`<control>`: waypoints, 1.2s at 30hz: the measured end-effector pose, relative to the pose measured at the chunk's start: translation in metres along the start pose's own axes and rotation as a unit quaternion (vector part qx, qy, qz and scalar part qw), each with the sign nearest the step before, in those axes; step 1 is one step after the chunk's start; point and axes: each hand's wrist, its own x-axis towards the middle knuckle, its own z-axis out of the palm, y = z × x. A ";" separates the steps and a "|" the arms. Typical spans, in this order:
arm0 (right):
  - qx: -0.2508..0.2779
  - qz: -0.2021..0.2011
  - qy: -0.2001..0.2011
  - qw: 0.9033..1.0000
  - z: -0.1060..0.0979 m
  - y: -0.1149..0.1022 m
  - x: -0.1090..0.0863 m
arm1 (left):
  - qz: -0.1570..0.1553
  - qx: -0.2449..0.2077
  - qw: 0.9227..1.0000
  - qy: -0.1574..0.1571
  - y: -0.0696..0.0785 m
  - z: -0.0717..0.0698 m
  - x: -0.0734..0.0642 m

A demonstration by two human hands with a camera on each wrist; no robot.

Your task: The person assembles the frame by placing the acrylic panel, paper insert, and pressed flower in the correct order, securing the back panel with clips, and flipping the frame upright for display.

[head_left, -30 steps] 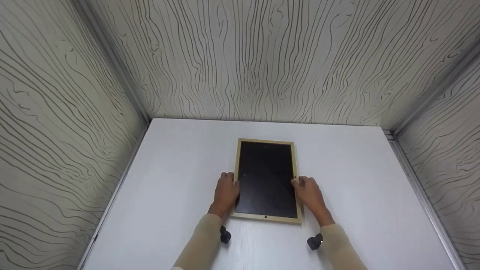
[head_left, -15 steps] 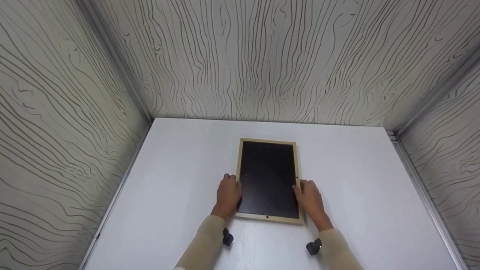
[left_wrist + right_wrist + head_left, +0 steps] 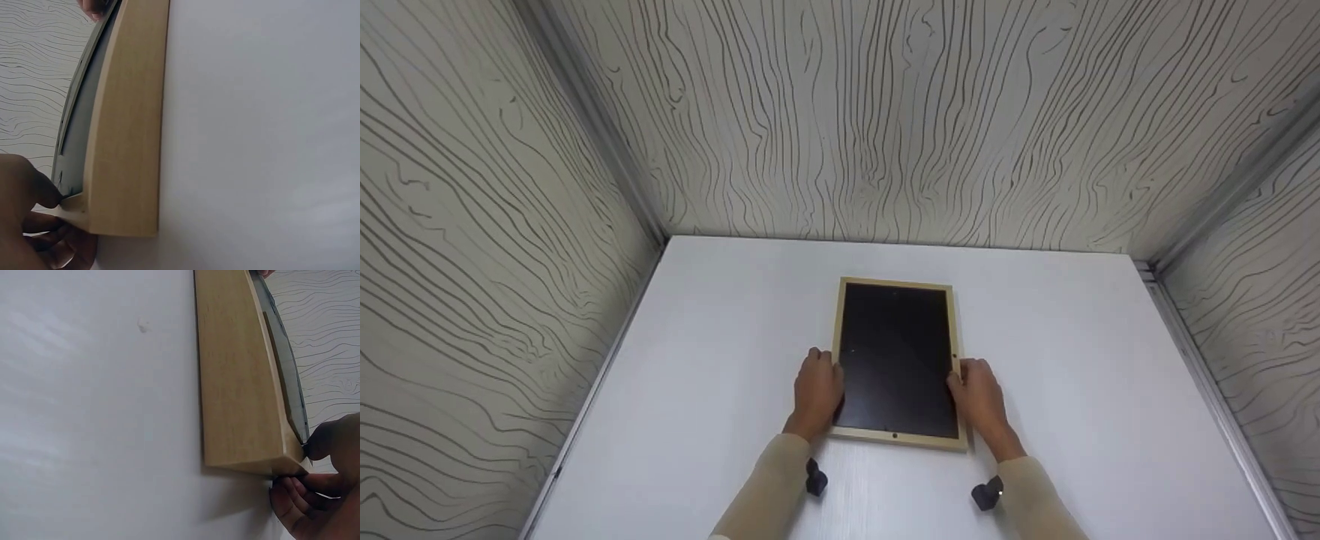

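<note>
A picture frame [image 3: 895, 440] with a light wooden rim and a dark glossy panel lies on the white table [image 3: 720, 315]. Its long sides run away from me. My left hand [image 3: 817, 390] grips the left side, thumb over the rim. Opposite it, my right hand [image 3: 981, 396] holds the right side in the same way. The left wrist view shows the left hand's [image 3: 34, 219] thumb on the upper edge and fingers curled below. In the right wrist view, the right hand [image 3: 326, 478] pinches a frame corner, and the deep wooden side [image 3: 236, 382] is visible.
Wood-grain patterned panels stand behind [image 3: 870, 120] and to the left [image 3: 472, 247] and right of the table. Grey metal rails [image 3: 592, 127] run along their corners. Black wrist cameras [image 3: 815, 478] hang by both sleeves [image 3: 765, 487].
The whole view shifted slightly. My right hand slid a little nearer along the frame's right side, its thumb now lower on the rim. The left hand keeps its hold on the frame.
</note>
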 end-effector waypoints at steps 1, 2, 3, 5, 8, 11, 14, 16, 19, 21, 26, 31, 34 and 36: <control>0.002 0.002 0.000 1.000 0.000 0.000 0.000 | -0.001 -0.002 1.000 0.000 0.000 0.000 0.000; 0.004 0.005 0.000 1.000 0.001 0.000 0.000 | -0.002 -0.005 1.000 -0.001 -0.001 0.000 0.000; 0.004 0.008 0.000 1.000 0.001 0.000 0.000 | -0.006 -0.007 1.000 -0.004 -0.001 0.000 0.000; 0.007 0.009 0.001 1.000 0.001 -0.001 -0.001 | -0.012 -0.011 1.000 -0.010 -0.001 0.000 -0.001; 0.009 0.003 0.000 1.000 0.001 -0.002 0.000 | -0.015 -0.013 1.000 -0.009 -0.001 0.000 -0.001; 0.008 -0.007 0.002 1.000 0.001 -0.002 0.000 | -0.010 -0.012 1.000 0.002 0.000 -0.001 -0.002; 0.009 -0.012 0.004 1.000 0.002 -0.001 -0.001 | -0.004 -0.005 1.000 0.014 0.001 -0.001 -0.001; 0.013 -0.012 0.004 1.000 0.003 0.000 -0.001 | -0.003 -0.004 1.000 0.019 0.001 -0.002 -0.002; 0.016 -0.015 0.007 1.000 0.004 0.002 -0.001 | 0.002 -0.004 1.000 0.026 0.001 -0.002 -0.003; 0.020 -0.015 0.010 1.000 0.004 0.002 -0.001 | 0.003 -0.011 1.000 0.028 0.001 -0.001 -0.005; 0.036 -0.009 0.013 0.999 0.002 0.005 -0.001 | 0.001 -0.061 0.998 0.027 0.002 0.000 -0.007; 0.053 -0.011 0.031 0.998 -0.001 0.005 0.000 | -0.024 -0.165 0.986 -0.020 0.002 -0.003 -0.003; 0.061 -0.011 0.038 0.997 -0.003 0.004 0.001 | -0.044 -0.214 0.975 -0.051 -0.003 -0.001 -0.001; 0.066 -0.010 0.039 0.997 -0.004 0.004 0.002 | -0.056 -0.248 0.965 -0.070 -0.006 0.000 -0.001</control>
